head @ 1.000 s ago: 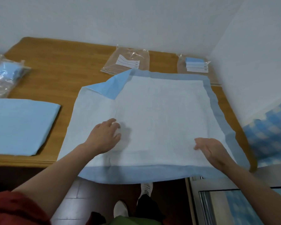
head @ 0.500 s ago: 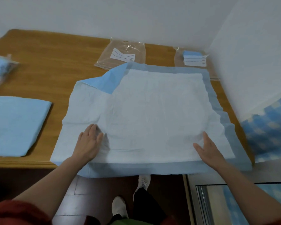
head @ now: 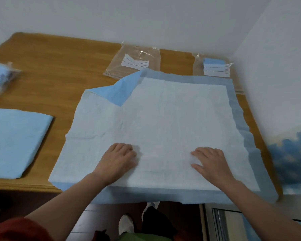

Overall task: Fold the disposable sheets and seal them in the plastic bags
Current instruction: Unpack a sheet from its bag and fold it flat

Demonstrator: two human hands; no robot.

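A large disposable sheet, white with a blue border, lies spread over the wooden table. Its far left corner is turned over and shows the blue underside, and its near edge hangs over the table's front. My left hand rests on the sheet near the front, its fingers bent at the knuckles. A little to the right my right hand lies flat on the sheet with fingers spread. An empty clear plastic bag with a white label lies behind the sheet.
A second clear bag holding a folded blue sheet lies at the back right by the wall. A folded blue sheet lies at the left front. Another filled bag sits at the far left edge. White walls close the back and right.
Both hands have slid inward over the sheet toward its middle. The left hand's fingers have bent; the right hand stays flat.
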